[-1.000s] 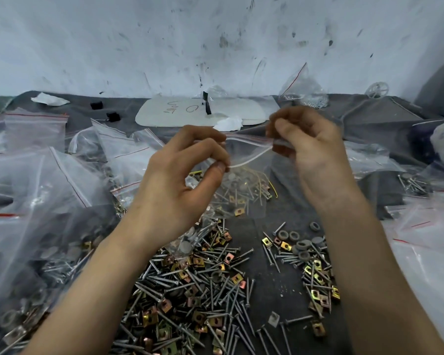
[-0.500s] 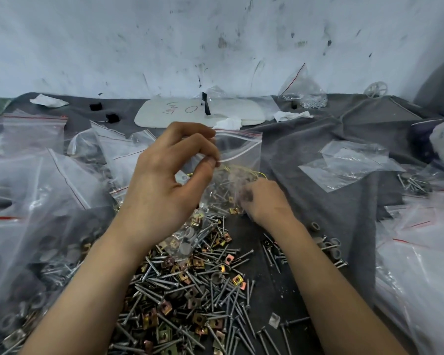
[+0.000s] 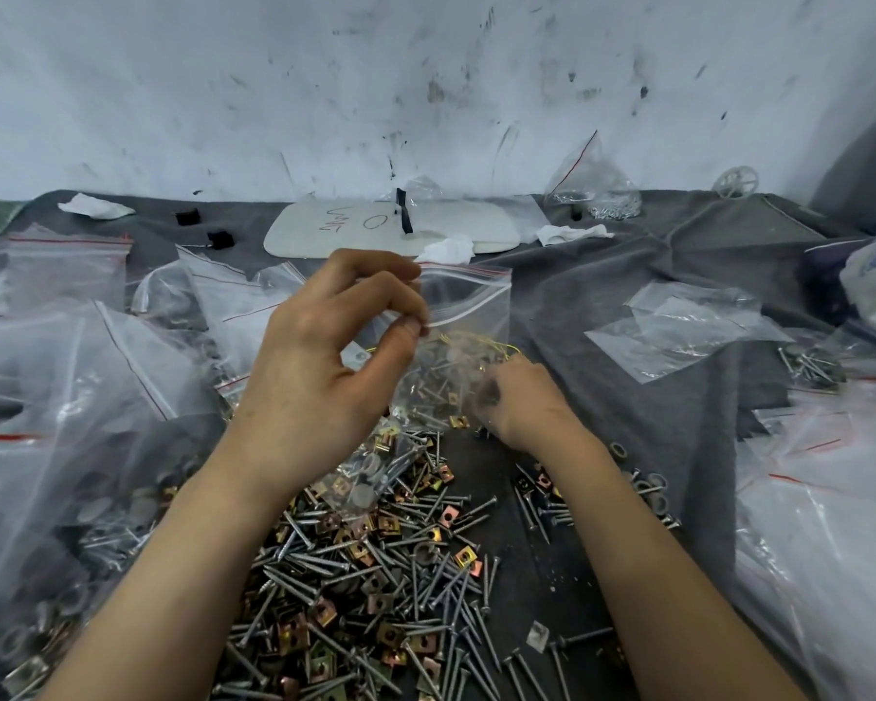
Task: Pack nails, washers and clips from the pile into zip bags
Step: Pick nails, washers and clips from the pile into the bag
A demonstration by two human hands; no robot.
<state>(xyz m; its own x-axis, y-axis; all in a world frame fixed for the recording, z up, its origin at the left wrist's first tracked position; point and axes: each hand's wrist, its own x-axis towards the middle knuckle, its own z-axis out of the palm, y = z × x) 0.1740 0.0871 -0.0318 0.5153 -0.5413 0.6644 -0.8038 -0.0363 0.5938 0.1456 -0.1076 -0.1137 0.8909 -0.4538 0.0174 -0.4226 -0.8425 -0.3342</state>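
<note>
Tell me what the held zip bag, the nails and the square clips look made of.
Zip bag: thin clear plastic film, glossy and creased, red line at the zip. Nails: grey metal with dull shine, probably plated steel. Clips: thin folded sheet metal, yellow-gold iridescent finish, likely a plating.

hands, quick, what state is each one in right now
left hand: closed, pinching the top of the zip bag
right hand: fingers curled at the bag's lower edge, partly hidden; cannot tell if it holds anything
</note>
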